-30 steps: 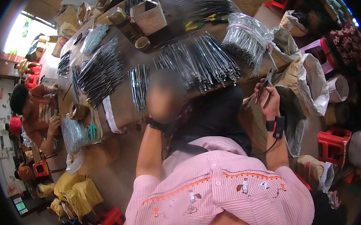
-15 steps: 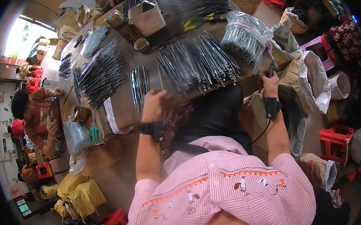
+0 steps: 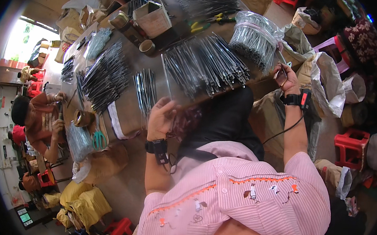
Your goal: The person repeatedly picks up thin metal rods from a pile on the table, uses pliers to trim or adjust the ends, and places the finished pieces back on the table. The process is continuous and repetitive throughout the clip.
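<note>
My left hand (image 3: 161, 118) is at the table's near edge, palm partly turned up and slightly blurred. Its curled fingertips meet the lower end of a thin metal rod (image 3: 167, 77), which seems pinched there. Close to that rod, on its right, lies a wide row of dark, shiny metal rods (image 3: 207, 64); a smaller group of rods (image 3: 145, 92) lies to its left. At the table's right end, my right hand (image 3: 288, 81) is closed around a small dark tool (image 3: 281, 71) with a shiny tip, its kind mostly hidden. Beside it stands a plastic-wrapped bundle of rods (image 3: 255, 37).
More rods (image 3: 106, 74) lie heaped at left. Yellow-handled pliers (image 3: 200, 27), a cardboard box (image 3: 152, 19) and a round container (image 3: 147, 47) sit farther back. Open sacks (image 3: 324, 83) and a red stool (image 3: 351, 148) are at right. A co-worker (image 3: 39, 120) sits at left.
My left hand has rolled palm-up and dropped slightly toward me. My right wrist has turned, with the hand shifted a little right. Another person's head has come into view at the far side.
</note>
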A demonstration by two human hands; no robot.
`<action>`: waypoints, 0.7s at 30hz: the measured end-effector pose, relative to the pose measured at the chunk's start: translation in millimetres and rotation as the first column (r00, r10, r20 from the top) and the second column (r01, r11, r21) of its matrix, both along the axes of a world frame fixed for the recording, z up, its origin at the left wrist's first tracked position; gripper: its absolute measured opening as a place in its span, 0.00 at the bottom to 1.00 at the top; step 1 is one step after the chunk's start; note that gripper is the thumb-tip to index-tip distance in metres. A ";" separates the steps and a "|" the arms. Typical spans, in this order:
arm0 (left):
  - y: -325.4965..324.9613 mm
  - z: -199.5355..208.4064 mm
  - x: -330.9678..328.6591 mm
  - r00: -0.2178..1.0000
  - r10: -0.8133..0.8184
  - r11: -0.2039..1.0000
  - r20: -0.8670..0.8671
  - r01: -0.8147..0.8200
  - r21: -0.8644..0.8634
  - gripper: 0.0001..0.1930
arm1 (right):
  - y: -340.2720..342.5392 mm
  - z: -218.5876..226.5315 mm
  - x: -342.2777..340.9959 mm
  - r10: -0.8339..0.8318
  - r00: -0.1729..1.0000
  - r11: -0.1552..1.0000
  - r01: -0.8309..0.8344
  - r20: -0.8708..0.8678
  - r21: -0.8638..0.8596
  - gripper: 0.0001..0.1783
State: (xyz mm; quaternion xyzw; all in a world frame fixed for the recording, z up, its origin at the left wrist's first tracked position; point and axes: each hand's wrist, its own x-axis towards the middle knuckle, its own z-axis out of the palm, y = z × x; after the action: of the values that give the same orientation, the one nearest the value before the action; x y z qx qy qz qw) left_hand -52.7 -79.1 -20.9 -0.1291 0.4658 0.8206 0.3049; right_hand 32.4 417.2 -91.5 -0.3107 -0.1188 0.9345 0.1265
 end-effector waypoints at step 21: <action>65.0 32.5 52.9 0.954 -0.267 0.962 -0.135 0.272 0.017 0.09 | -186.8 109.7 32.2 0.367 0.930 0.677 -0.274 0.009 0.683 0.10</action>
State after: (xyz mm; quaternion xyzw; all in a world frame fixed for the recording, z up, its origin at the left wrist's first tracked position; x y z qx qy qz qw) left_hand 0.2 -14.1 11.6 -0.0047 0.4837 0.7861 0.3848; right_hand 64.6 230.4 18.1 -0.1570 -0.4926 0.8530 0.0715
